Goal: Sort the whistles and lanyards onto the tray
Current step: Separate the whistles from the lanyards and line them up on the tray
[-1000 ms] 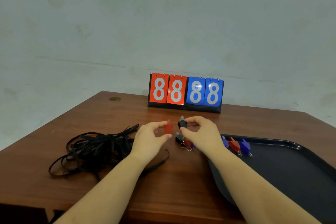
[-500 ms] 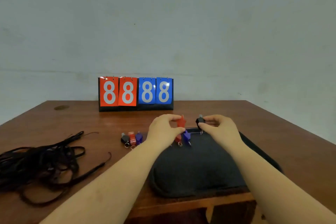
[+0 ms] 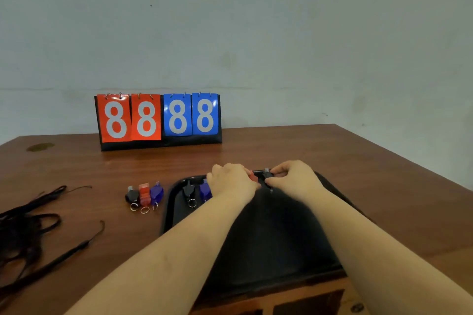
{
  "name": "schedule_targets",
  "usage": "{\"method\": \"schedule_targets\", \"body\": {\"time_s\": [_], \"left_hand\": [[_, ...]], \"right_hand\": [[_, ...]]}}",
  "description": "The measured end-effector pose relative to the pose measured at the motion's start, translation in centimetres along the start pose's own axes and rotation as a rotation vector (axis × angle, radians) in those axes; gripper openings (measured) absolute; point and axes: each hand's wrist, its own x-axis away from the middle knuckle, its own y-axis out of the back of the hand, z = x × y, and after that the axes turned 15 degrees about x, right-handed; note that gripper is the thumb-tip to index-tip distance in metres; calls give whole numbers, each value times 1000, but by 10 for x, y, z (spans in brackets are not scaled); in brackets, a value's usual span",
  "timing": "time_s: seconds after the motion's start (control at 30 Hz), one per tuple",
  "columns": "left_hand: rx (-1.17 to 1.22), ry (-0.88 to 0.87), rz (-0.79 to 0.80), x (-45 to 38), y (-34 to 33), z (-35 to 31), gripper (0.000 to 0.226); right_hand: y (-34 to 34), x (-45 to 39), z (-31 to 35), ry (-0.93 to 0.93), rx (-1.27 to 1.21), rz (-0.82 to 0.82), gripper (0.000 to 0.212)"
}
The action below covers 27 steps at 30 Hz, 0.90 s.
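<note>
Both hands are lower now than half a second ago, down at the far edge of the black tray (image 3: 174, 210) rather than held above it. The left hand (image 3: 231, 183) pinches a red whistle (image 3: 253, 176) between curled fingers, right against the tray's far rim. The right hand (image 3: 294, 179) pinches a black whistle (image 3: 267, 174) just beside the red one, also at the far rim; the two whistles nearly touch, closer together than before.

On the tray, near its far left corner, lie a black whistle with a ring (image 3: 189, 192) and a blue whistle (image 3: 204, 190), the latter partly hidden by the left hand. A red whistle seen there earlier is hidden now.

Left of the tray, on the wooden table (image 3: 358, 161), three whistles sit in a tight row as before: black (image 3: 132, 197), red (image 3: 144, 194), blue (image 3: 156, 193). Well left of the tray lies the tangle of black lanyards (image 3: 28, 233), unchanged. Beyond the tray stands the scoreboard (image 3: 158, 120) reading 8888.
</note>
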Motion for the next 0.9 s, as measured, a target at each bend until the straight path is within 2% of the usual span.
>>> {"method": "schedule_targets", "body": {"time_s": [0.13,0.33,0.47,0.7,0.9], "left_hand": [[-146,0,18,0,-5,1,49],[-76,-63,21,7,17,2,50],[42,-90,-4,16,61,26,41],[123,23,-111,35,154,112,28],[155,86,-115,46,176,170,30]], "right_hand": [[-10,-2,-2,-13,61,24,35],[-4,9,9,9,75,-5,52],[-2,22,42,102,43,-51,42],[-39,52,133,296,-35,54,30],[-76,62,180,369,52,121,34]]}}
